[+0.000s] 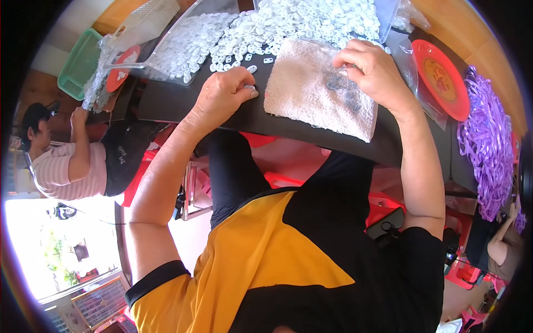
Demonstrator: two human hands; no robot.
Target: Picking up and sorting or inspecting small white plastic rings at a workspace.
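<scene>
My left hand (222,91) is closed at the table's near edge, left of a pale towel (294,89). Between its thumb and curled fingers shows a small white oval plastic piece with holes (254,92), and a similar piece lies just above the fingers. Over the towel's right part, my right hand (373,71) has thumb and fingers drawn together in a pinch; what they hold is too small to make out. Beneath it lies a patch of small clear, greyish bits (345,91). A large heap of white oval pieces (316,22) spreads behind the towel.
A clear bin (145,65) of white pieces lies tipped at the left. On the right are a red plate (441,80) and a bundle of purple ribbons (486,144). A co-worker (69,161) sits at far left near a green basket (78,64); another person is at far right.
</scene>
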